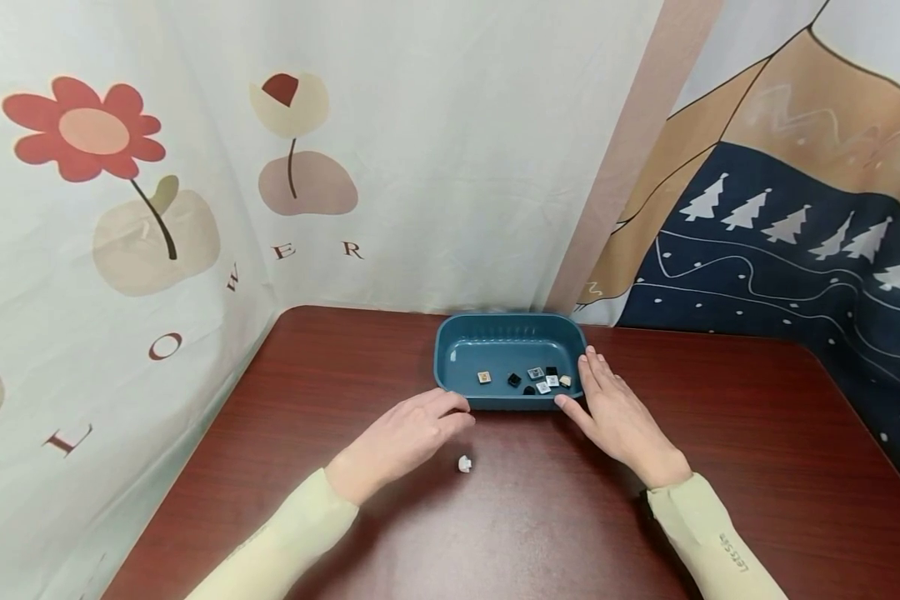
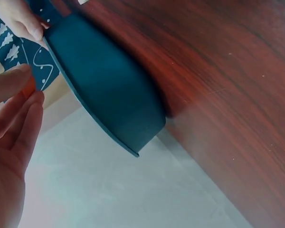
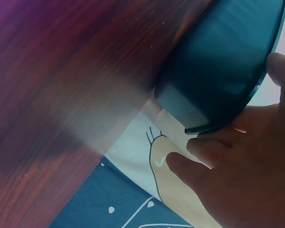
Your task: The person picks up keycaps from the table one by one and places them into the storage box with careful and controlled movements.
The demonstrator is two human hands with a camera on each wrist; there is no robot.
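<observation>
A blue-green plastic bin (image 1: 510, 402) stands near the far side of the table, with several small keycaps (image 1: 552, 381) in black, white, grey and tan inside. My left hand (image 1: 408, 429) hovers at its front left corner, thumb a little apart from loosely bent fingers. In the left wrist view an orange-red patch shows between them; whether it is finger or object is unclear. My right hand (image 1: 618, 417) lies along the bin's right end, fingers straight and thumb at the front rim. A small white piece (image 1: 465, 464), perhaps a keycap, lies on the table below the left hand.
The dark red wooden table (image 1: 330, 350) has rounded far corners. Behind and to the left hangs a pale curtain (image 1: 435, 150) with printed flowers and letters. A dark blue and tan printed cloth (image 1: 780, 250) hangs at the right.
</observation>
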